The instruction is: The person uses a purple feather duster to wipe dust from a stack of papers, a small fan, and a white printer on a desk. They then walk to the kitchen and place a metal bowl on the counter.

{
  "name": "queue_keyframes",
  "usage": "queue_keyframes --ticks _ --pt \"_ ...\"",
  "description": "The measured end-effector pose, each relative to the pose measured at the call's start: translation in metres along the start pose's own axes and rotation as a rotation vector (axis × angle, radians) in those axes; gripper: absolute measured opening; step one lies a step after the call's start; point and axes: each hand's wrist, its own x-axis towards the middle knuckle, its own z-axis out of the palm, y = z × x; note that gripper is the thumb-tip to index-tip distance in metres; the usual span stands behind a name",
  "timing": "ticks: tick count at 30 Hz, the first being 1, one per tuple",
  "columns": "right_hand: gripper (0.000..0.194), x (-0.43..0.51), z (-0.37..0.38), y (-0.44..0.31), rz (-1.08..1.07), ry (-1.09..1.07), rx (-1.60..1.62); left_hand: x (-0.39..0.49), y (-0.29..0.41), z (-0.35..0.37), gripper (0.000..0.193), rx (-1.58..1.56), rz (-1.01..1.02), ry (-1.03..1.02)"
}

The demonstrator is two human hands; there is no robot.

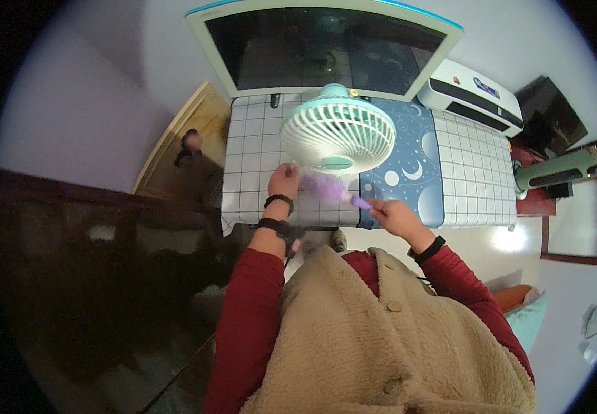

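In my right hand (396, 217) is the purple handle of a fluffy duster (325, 187). Its lilac head is blurred and points left, just below the front of an electric fan (338, 133). The fan has a white spiral grille, a mint-green rim and a mint-green centre cap; its base is hidden. My left hand (283, 181) is curled by the fan's lower left edge, close to the duster's tip. Whether its fingers pinch the tip, touch the grille or hold nothing cannot be made out.
Under the fan, a white checked cloth (249, 171) covers the table, with a blue moon-patterned mat (407, 171) on it. Behind stands a large screen (329, 49). To the right are a white air-conditioner unit (472, 98) and a green upright appliance (557, 168). A framed picture or mirror (174, 155) leans left.
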Motion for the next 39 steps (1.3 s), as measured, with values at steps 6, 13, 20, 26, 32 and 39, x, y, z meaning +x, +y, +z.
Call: queue_keyframes --ticks 6,13,20,26,32,39 --pt "0.045 0.016 0.006 -0.021 -0.129 0.031 0.179 -0.011 -0.011 -0.024 0.03 -0.107 0.014 0.211" --pt "0.046 0.057 0.033 -0.061 -0.054 0.106 0.13 -0.02 -0.002 -0.046 0.031 -0.318 -0.098 0.165" --pt "0.041 0.031 0.01 -0.041 -0.07 0.099 0.255 -0.032 -0.002 -0.039 0.03 -0.359 -0.125 0.071" --pt "0.038 -0.016 -0.003 0.013 0.047 -0.028 0.311 -0.031 -0.003 -0.006 0.029 -0.524 -0.174 -0.114" --pt "0.04 -0.04 -0.009 0.043 0.072 0.257 0.306 -0.027 0.018 0.023 0.03 -0.861 -0.317 -0.337" --pt "0.039 -0.035 -0.015 0.054 0.157 0.421 0.245 -0.015 0.034 0.044 0.032 -0.831 -0.454 -0.352"
